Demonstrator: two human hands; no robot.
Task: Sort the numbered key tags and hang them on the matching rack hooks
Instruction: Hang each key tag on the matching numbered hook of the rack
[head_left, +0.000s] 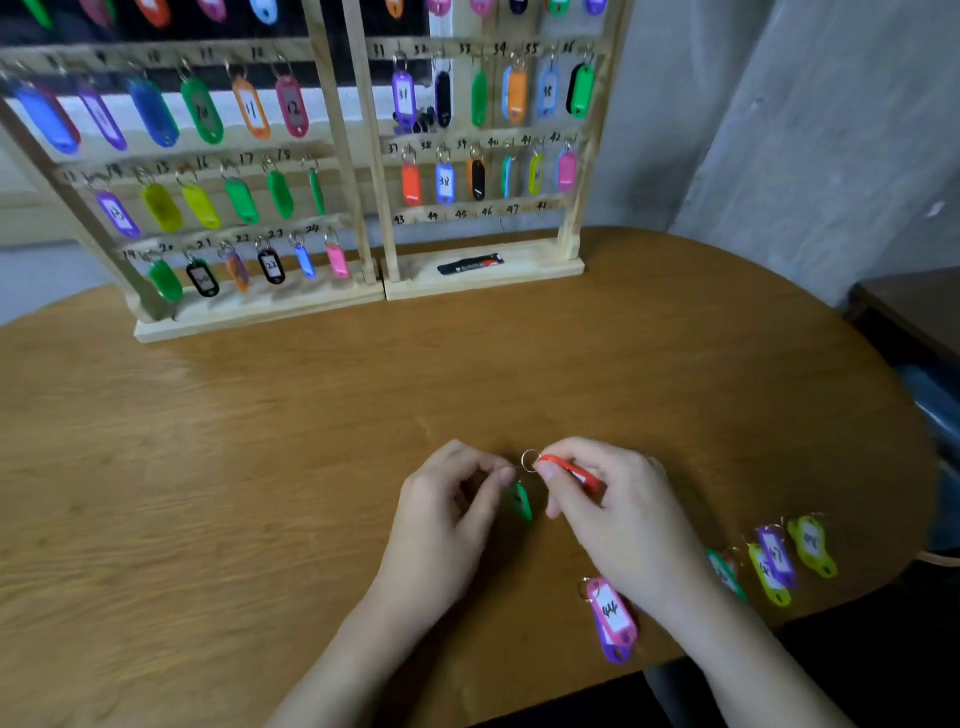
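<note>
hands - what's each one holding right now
Left hand: pinching the green key tag at its top.
Right hand: pinching the orange key tag near its ring.

Both hands up close together, fingers busy

Left hand (457, 499) has its fingers curled in, tips pinched toward the right hand (608, 499), which is pinching too; bare forearms angle in from the bottom edge.

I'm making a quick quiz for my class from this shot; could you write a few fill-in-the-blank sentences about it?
1. The right hand pinches an ____ tag near its ring.
2. The left hand holds a ____ tag.
3. The pink tag on the table reads ____.

Missing words: orange; green; 44
</note>
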